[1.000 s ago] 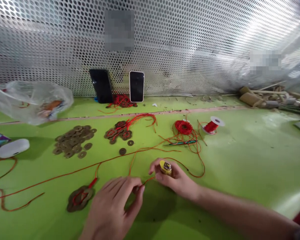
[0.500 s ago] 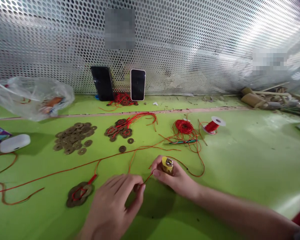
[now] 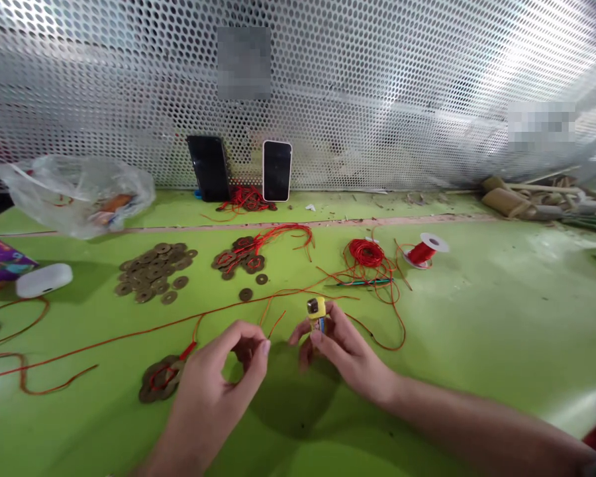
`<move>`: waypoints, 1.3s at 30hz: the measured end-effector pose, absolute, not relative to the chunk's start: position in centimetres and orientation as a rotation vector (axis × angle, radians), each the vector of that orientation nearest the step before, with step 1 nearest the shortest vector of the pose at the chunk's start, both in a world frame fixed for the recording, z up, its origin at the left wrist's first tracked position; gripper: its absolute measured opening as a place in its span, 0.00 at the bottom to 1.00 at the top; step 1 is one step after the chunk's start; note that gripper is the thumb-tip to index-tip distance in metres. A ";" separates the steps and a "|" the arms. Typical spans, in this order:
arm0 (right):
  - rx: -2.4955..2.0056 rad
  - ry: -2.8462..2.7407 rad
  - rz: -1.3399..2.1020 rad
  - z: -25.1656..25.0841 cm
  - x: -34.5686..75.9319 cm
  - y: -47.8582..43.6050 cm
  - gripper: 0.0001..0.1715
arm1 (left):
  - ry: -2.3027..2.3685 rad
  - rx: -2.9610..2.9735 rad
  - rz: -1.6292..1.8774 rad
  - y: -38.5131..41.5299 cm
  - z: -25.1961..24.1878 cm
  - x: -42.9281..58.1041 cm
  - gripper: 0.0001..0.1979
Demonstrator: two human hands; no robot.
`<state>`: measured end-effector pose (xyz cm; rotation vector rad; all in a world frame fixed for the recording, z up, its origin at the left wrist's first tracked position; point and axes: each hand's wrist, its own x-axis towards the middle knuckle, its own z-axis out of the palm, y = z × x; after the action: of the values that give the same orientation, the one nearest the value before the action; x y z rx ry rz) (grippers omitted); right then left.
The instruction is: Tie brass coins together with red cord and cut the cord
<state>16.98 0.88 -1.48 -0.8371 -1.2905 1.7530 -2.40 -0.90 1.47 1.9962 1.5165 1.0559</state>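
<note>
My left hand (image 3: 223, 377) pinches a thin red cord (image 3: 277, 322), whose free end sticks up past the thumb and forefinger. To the right, my right hand (image 3: 357, 358) grips a yellow lighter (image 3: 316, 313) with its metal top upward; no flame shows. The hands are apart. Beside my left wrist lies a ring of brass coins (image 3: 159, 379) bound with red cord, partly hidden by that hand. A long red cord (image 3: 144, 331) runs across the green table behind both hands.
Loose coins (image 3: 153, 271) are heaped at left, with tied coin clusters (image 3: 241, 255) beside them. Coiled red cord (image 3: 366, 253) and a spool (image 3: 422, 252) lie at right. Two phones (image 3: 277, 171) lean on the perforated metal panel (image 3: 357, 86). A plastic bag (image 3: 79, 192) sits at far left.
My hands have drawn apart, and the cord end that ran between them has left my right fingers. The lighter has turned more upright in my right hand.
</note>
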 end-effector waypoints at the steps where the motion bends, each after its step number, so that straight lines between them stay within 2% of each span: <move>1: -0.858 -1.329 1.722 -1.4 17.1 0.6 0.16 | 1.511 1.987 1.059 -0.9 1.5 -2.4 0.06; 4: -0.950 -1.342 1.618 -1.5 17.3 -0.1 0.16 | 1.496 1.976 1.068 -1.0 1.5 -2.2 0.06; 10: -1.015 -1.115 1.712 -2.5 16.6 -0.7 0.27 | 1.450 1.981 1.041 -0.8 2.0 -1.9 0.08; 19: -1.052 -1.087 1.683 -2.5 15.5 -0.6 0.29 | 1.394 2.022 1.072 -1.3 3.4 -2.0 0.07; 26: -1.020 -1.197 1.634 -2.5 15.5 -0.3 0.22 | 1.359 2.063 1.023 -1.2 3.8 -1.6 0.07; 39: -0.980 -1.188 1.626 -2.5 15.5 -0.3 0.20 | 1.369 2.060 1.028 -0.9 4.2 -1.3 0.07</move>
<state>15.51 -0.29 -2.50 -0.9801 -1.1882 1.6256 -1.35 -0.92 4.20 2.0596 1.3693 1.0280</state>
